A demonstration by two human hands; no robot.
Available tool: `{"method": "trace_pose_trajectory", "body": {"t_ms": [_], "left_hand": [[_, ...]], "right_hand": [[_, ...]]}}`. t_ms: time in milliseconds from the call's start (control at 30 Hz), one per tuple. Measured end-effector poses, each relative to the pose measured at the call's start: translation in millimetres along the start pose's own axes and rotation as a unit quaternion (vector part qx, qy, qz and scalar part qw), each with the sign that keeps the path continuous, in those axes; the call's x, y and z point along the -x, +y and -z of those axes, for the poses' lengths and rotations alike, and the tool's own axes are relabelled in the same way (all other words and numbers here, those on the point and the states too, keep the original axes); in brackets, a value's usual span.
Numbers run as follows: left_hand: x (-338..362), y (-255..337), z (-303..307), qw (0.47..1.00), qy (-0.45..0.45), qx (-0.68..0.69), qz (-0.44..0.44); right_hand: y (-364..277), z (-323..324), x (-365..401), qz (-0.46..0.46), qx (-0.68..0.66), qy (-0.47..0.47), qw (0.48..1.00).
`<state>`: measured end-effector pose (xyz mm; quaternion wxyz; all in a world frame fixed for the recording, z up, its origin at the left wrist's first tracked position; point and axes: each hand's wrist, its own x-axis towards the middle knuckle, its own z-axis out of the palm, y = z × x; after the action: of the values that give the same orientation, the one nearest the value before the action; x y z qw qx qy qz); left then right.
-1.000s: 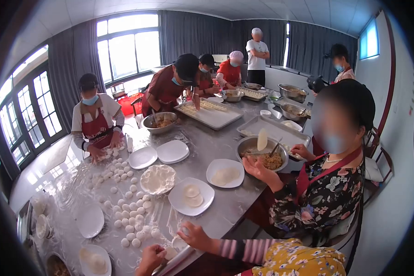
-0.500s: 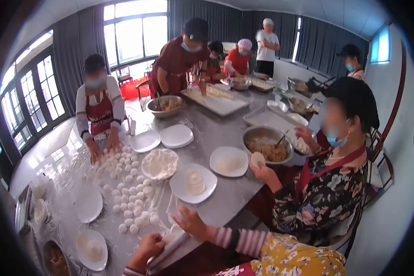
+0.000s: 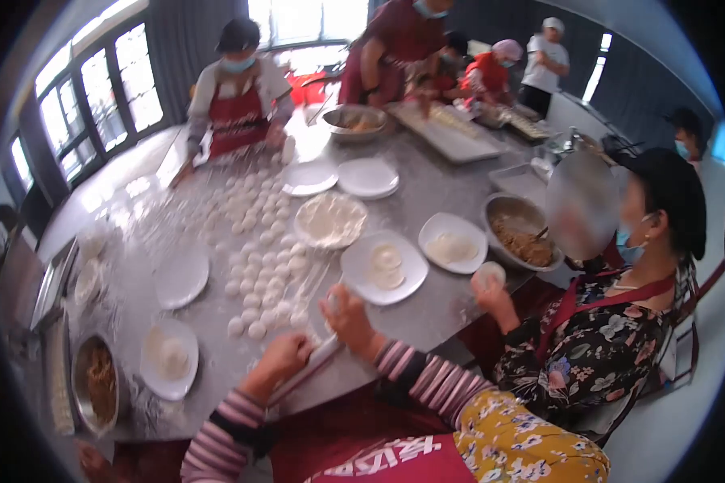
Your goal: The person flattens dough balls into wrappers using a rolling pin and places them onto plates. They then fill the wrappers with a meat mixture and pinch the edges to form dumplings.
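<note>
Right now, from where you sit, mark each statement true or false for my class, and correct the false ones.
1. A white bowl beside the dough balls holds white powder. True.
2. The wearer's left hand and right hand are at the far side of the table. False: both are at its near edge.
3. The person across the table in the red apron wears a mask. True.
4. The metal bowl beside the floral-clothed person holds only dough balls. False: it holds brownish filling.
</note>
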<state>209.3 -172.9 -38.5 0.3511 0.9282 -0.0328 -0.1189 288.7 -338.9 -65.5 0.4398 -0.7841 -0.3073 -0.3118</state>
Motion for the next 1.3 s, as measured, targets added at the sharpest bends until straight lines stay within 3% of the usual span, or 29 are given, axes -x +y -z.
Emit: {"method": "trace_pose_trajectory", "body": {"t_ms": [33,100,133,200,300,367,467,667,733,800,867,1000,1100,1167,1200,1267,1300], "left_hand": [[-5,-6,-3,0.999,-0.013,0.035,-0.021],[1,-8,-4,0.999,-0.007,0.012,-0.05],[-1,-19,-10,0.998,-0.007,0.033,-0.056],[9,-15,-5,0.995,-0.002,0.097,0.013],[10,-15,-6,0.99,-0.007,0.138,-0.03],[3,-10,-6,0.998,0.004,0.046,-0.043],[-8,-3,-7,0.996,0.053,0.072,-0.003],[1,-16,-5,0.999,0.017,0.044,-0.021],[6,-19,-10,0.996,0.0,0.078,-0.039],[8,-11,-11,0.997,0.017,0.072,-0.014],[2,-4,-8,0.997,0.045,0.065,0.005],[-3,-8,-7,0.997,0.041,0.069,-0.014],[5,-19,-8,0.997,0.019,0.059,-0.036],[9,-21,-9,0.997,0.01,0.059,-0.052],[13,-19,-10,0.996,-0.004,0.075,-0.054],[15,-16,-10,0.995,-0.02,0.084,-0.057],[11,-16,-9,0.997,-0.008,0.071,-0.023]], "right_hand": [[11,-7,9,0.037,0.037,-0.029,0.998],[-23,26,3,-0.117,-0.087,-0.023,0.989],[-24,35,16,-0.141,-0.077,-0.018,0.987],[-46,60,28,-0.108,-0.04,0.013,0.993],[-36,50,27,-0.127,-0.066,0.003,0.99],[-17,20,-1,-0.059,-0.021,0.008,0.998],[-9,-4,-19,-0.081,-0.091,-0.014,0.992],[-23,47,24,-0.06,0.015,-0.023,0.998],[-31,49,25,-0.149,-0.06,0.003,0.987],[-19,27,3,-0.092,-0.025,0.0,0.995],[-13,4,-15,-0.121,-0.072,-0.029,0.99],[-16,19,-5,-0.056,-0.02,-0.013,0.998],[-24,53,31,0.008,0.09,-0.033,0.995],[-26,60,45,-0.214,-0.103,-0.035,0.971],[-25,52,38,-0.219,-0.104,-0.031,0.97],[-20,25,6,-0.106,-0.033,0.006,0.994],[-16,16,0,-0.106,-0.035,0.013,0.994]]}}
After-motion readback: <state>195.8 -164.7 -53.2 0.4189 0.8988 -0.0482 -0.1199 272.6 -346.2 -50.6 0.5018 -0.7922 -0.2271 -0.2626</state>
